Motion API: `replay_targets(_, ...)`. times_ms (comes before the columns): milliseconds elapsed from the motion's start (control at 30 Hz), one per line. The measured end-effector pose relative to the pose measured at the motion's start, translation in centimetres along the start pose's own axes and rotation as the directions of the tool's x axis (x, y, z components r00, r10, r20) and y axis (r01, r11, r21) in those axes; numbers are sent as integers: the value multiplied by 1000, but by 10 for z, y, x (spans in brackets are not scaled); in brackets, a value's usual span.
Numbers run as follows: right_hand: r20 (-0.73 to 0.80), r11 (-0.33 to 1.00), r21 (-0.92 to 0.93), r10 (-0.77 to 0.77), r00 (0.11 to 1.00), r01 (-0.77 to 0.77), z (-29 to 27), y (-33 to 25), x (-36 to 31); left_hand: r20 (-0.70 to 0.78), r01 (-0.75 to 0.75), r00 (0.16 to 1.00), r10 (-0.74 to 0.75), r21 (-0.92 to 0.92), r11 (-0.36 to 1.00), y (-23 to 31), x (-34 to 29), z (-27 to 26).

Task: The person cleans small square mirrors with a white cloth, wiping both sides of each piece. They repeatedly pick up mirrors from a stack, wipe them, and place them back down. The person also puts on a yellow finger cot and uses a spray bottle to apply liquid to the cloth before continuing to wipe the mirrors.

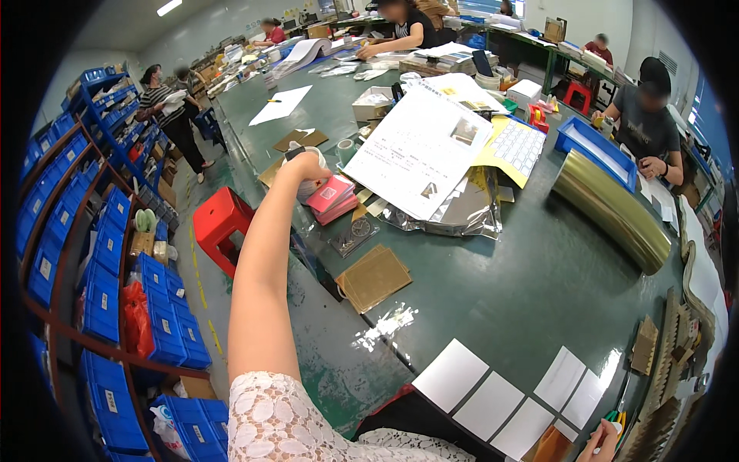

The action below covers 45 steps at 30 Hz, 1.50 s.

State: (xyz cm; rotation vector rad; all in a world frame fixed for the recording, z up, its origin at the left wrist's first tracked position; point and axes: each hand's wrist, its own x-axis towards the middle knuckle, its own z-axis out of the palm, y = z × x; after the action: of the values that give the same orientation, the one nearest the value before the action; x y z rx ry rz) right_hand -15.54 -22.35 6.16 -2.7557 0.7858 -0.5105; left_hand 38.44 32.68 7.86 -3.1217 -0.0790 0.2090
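My left arm, in a white lace sleeve, stretches to the table's left edge. There my left hand (309,165) is curled beside a stack of red cards (333,194), against a whitish and dark item; whether that item is in its grip is hidden. At the lower right edge my right hand (601,442) is partly cut off, with its fingers bent together near a small white thing I cannot make out. Close to it lie several white rectangular cards (493,402) in rows and a shiny amber sheet (551,445).
Brown square plates (375,279) and a black clear-wrapped piece (355,234) lie near the left edge. Papers (419,150) cover a pile mid-table. A gold film roll (612,212) and blue tray (594,154) lie right. A red stool (223,225) stands left; co-workers sit beyond.
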Motion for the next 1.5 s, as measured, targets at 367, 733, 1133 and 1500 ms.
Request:
replay_targets(367,43,979,169,109,993,-115,-2,-2,1,-82,-63,995,63,5,998,-6,2,4)
replay_targets(733,65,958,202,196,979,-205,-3,-2,-1,-403,-15,912,-81,-229,973,15,-26,15)
replay_targets(1133,77,991,82,96,992,-103,-7,-3,-1,-473,58,861,-187,-274,960,29,-24,21)
replay_targets(1500,71,951,245,174,982,-187,-1,3,-3,-589,-496,706,-394,-808,319,40,-33,-4)
